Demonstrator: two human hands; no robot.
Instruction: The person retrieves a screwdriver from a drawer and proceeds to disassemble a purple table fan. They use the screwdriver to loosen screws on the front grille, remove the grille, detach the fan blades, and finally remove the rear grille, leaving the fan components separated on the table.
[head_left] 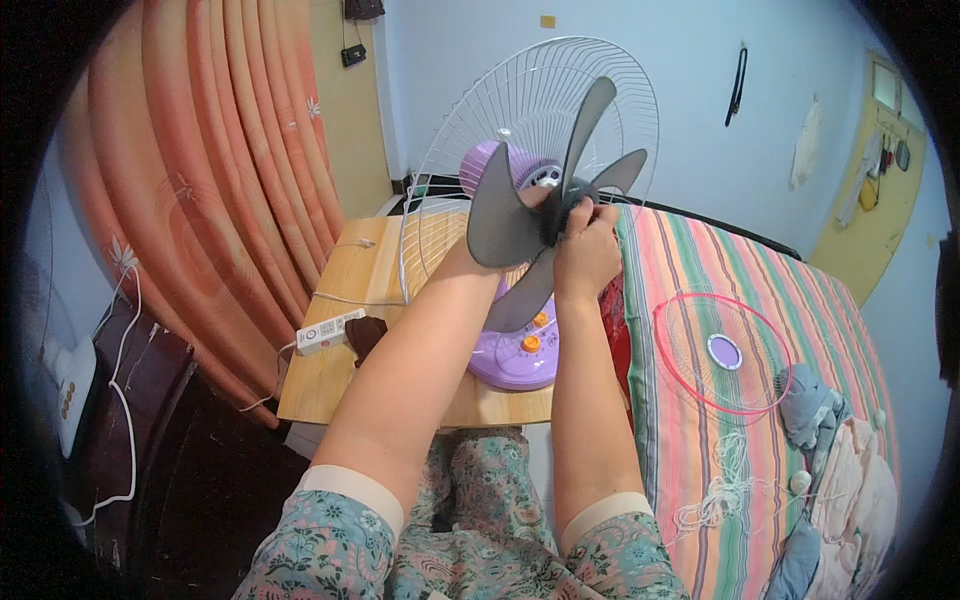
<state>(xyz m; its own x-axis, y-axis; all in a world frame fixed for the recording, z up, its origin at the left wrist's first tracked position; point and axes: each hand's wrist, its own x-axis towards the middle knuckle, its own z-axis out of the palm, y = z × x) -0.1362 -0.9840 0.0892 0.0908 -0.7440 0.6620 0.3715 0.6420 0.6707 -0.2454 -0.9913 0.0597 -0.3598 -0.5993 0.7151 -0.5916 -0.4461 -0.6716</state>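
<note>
Striped bed (700, 330) carries the detached front grille (722, 352), pink-rimmed wire, lying flat. Purple table fan (515, 350) stands upright on the wooden table (350, 290), rear wire guard (520, 110) facing the person. Grey plastic blade (510, 225), hub axis toward the camera: right hand (585, 250) fingers closed on the hub; left hand (535, 195) mostly hidden behind it, grip cannot be told.

Pale blue walls (690, 60) enclose the room, with orange curtains (220, 170) at left, a wooden table (330, 370), and a striped bed (700, 420).

Two bare hands, left (540, 200) and right (585, 245), one grey plastic fan blade (510, 230), two wire fan guards (480, 130) (722, 352), one white power strip (330, 331).
</note>
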